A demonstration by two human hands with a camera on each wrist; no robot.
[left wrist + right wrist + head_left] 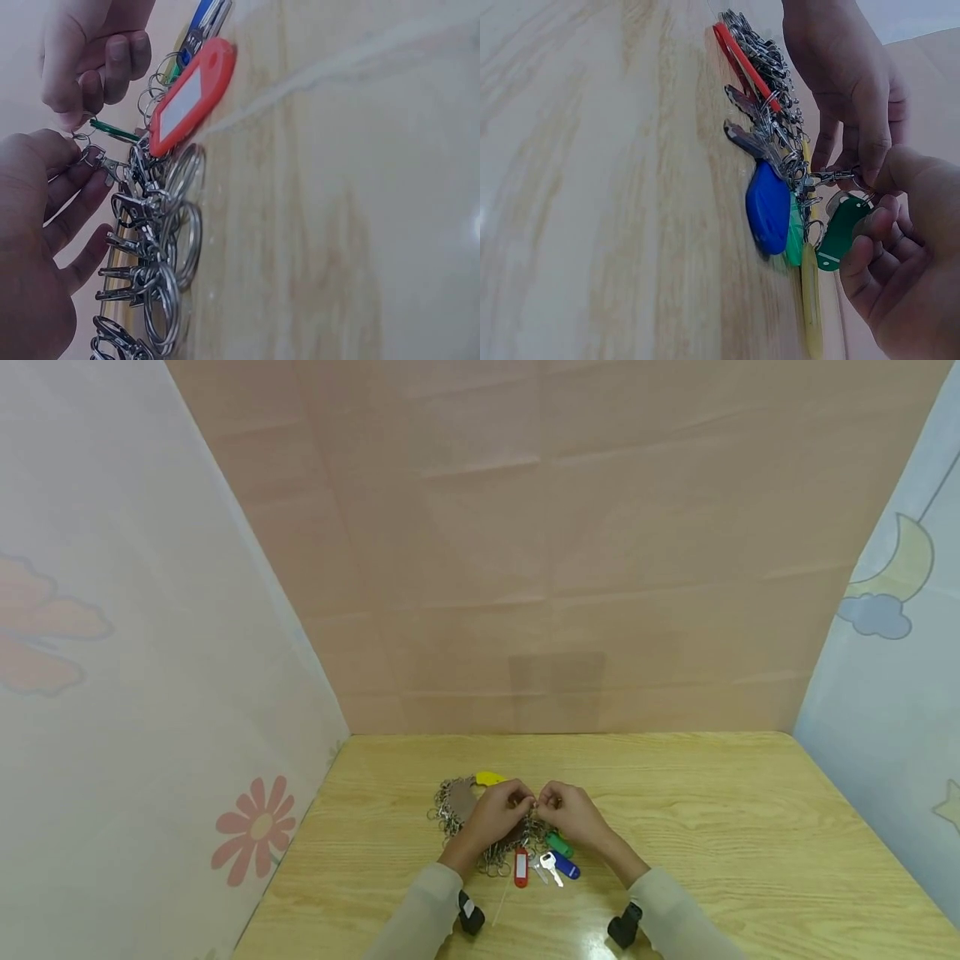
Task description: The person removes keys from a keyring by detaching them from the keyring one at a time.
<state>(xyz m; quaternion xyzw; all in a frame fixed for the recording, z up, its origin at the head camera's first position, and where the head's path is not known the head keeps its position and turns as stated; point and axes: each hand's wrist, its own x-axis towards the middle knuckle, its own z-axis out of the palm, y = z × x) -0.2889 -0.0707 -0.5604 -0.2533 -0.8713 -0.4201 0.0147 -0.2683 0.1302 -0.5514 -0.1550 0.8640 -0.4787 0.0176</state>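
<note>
My left hand (497, 812) pinches a small metal ring attached to a swivel clasp (105, 163) between thumb and forefinger. Facing it, my right hand (576, 815) pinches the split ring of a dark green key tag (841, 231), which hangs beside its curled fingers. The fingertips nearly meet; whether the two rings are linked is too small to tell. Below the hands lies a bunch of metal clasps and split rings (156, 240) around a brown piece (462, 799). Attached or lying by it are a red tag (521, 868), a blue tag (768, 208), a brighter green tag (558, 844) and silver keys (551, 867).
A yellow piece (490, 778) shows behind my left hand, and a yellow tag (811, 300) stands out in the right wrist view. A thin pale stick (500, 903) lies near the front of the wooden table (720, 827). Patterned sheets (255, 827) flank the table.
</note>
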